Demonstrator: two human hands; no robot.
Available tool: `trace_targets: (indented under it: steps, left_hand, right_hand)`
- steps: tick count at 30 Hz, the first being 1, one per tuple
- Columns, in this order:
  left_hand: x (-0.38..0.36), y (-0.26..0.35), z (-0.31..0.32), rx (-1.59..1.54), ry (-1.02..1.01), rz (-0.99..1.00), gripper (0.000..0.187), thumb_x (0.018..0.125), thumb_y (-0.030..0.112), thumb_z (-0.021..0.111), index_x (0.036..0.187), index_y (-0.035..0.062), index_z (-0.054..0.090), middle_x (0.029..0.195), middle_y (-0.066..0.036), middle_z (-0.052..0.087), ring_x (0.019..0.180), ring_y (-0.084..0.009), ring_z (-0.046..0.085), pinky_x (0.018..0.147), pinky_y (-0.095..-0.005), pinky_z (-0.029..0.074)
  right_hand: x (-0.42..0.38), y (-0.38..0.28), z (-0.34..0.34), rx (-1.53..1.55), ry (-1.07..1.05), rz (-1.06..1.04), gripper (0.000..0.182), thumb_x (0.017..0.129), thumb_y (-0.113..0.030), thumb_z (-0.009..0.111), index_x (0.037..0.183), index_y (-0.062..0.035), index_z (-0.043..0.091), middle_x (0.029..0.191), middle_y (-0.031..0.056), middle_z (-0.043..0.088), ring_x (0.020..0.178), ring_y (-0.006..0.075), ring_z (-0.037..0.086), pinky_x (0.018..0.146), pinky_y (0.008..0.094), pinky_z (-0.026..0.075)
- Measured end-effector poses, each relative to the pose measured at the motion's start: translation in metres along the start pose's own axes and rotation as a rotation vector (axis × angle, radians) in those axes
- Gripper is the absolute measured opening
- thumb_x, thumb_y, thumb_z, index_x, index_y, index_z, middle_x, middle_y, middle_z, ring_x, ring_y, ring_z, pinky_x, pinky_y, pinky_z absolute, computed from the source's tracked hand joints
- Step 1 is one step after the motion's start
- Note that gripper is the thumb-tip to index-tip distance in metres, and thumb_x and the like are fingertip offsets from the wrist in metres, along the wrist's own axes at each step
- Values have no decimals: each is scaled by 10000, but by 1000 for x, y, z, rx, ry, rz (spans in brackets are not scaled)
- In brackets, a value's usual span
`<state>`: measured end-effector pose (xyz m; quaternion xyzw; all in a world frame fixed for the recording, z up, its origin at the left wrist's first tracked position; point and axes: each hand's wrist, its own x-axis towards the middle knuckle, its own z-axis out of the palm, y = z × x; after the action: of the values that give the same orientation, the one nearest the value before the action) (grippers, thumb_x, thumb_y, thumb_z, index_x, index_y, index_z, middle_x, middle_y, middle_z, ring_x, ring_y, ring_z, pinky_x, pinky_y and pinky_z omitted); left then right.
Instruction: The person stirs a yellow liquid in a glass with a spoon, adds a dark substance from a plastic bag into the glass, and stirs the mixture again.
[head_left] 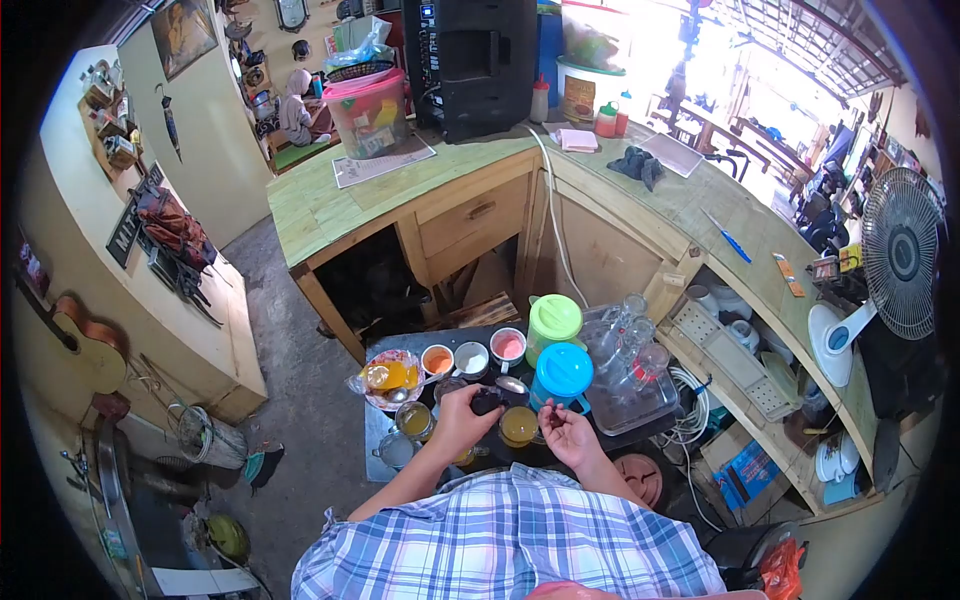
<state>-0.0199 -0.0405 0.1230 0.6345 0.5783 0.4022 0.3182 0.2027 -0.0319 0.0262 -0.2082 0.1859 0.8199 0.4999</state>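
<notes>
My left hand (pixel 462 424) is closed round a dark, purplish-black object (pixel 487 400) whose kind I cannot tell. Just beyond it shows the bowl of a metal spoon (pixel 513 385). Fingers curled and palm up, my right hand (pixel 570 437) pinches a small dark reddish piece (pixel 555 417). Between the hands stands a glass of yellowish drink (pixel 519 426). Another filled glass (pixel 413 420) is left of my left wrist. Beyond the hands are a blue lidded pitcher (pixel 563 373), a green lidded pitcher (pixel 556 318), and cups with orange (pixel 437 360), white (pixel 471 358) and pink (pixel 508 346) contents.
A plate (pixel 418 401) with an orange-yellow packet sits at the table's left. Upturned glasses stand in a clear tray (pixel 655 420) on the right. A green-topped wooden counter (pixel 450 180) curves behind, with a fan (pixel 900 255) at right. A person (pixel 297 112) sits far back.
</notes>
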Motion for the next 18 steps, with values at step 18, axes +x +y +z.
trace_targets:
  steps: [18]
  left_hand:
    - [47, -161, -85, 272, 484, -48, 250, 655, 24, 691, 903, -2, 680, 850, -161, 652, 824, -296, 639, 758, -360, 507]
  right_hand:
    - [-10, -3, 10, -6, -131, 76, 106, 816, 51, 490, 882, 43, 573, 947, 163, 604, 827, 223, 595, 741, 283, 535]
